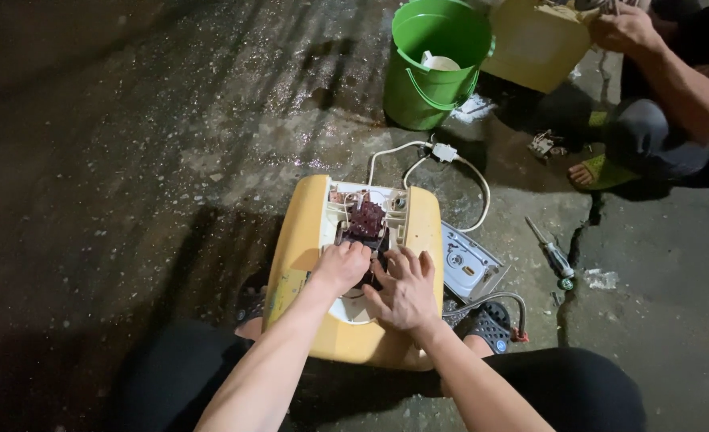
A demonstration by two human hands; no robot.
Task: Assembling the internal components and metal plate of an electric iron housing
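Note:
A yellow plastic appliance housing [300,254] lies on the wet concrete ground between my knees, its white inner frame and a dark reddish motor part [366,218] exposed. My left hand [341,266] is closed into a fist inside the opening, just below the dark part; what it grips is hidden. My right hand [406,288] rests flat with fingers spread on the housing, beside the opening. A white cord with a small connector [444,152] runs out from the housing's top.
A grey metal panel [468,268] lies right of the housing, a screwdriver [553,254] beyond it by a crack. A green bucket [433,64] stands at the back. Another person squats at top right, a hand [622,30] on a yellow housing [534,44].

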